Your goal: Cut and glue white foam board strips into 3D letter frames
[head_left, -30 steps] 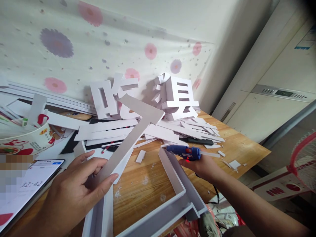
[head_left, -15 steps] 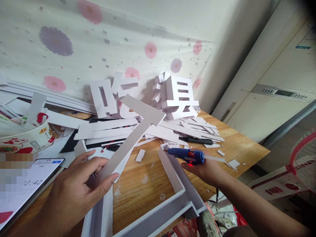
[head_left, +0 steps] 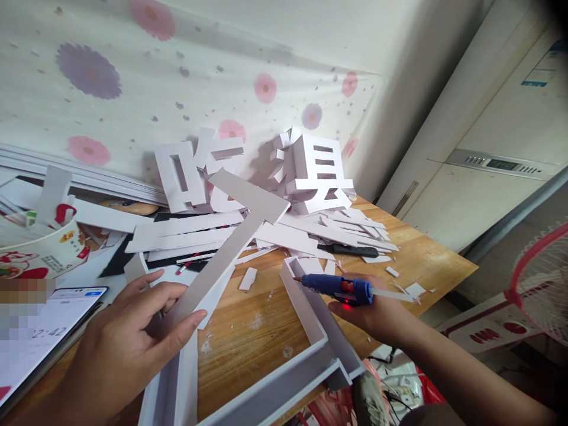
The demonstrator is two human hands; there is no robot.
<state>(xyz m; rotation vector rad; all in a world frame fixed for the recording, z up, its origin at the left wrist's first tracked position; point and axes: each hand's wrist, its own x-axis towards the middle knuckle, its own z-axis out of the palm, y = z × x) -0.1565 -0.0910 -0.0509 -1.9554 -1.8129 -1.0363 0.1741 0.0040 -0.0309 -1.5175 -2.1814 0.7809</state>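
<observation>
My left hand [head_left: 133, 340] is closed on the lower end of a long grey angled foam-board strip [head_left: 231, 236], which rises up and to the right over the table. My right hand [head_left: 373, 310] grips a blue hot glue gun [head_left: 339, 288] with a red light lit; its nozzle points left at the top edge of the right wall of a white foam-board frame [head_left: 306, 307]. That frame lies on the wooden table [head_left: 430, 260] between my hands.
White 3D foam-board characters [head_left: 315, 171] and a heap of cut white strips [head_left: 190, 231] lie at the back against a flowered cloth. A phone [head_left: 48, 328] and a paper bowl [head_left: 39, 251] sit at left. A black knife [head_left: 350, 250] lies by the strips. A red fan [head_left: 539, 284] stands at right.
My right hand has brought the glue gun down and slightly right along the frame's right wall. My left hand and the grey strip have hardly moved.
</observation>
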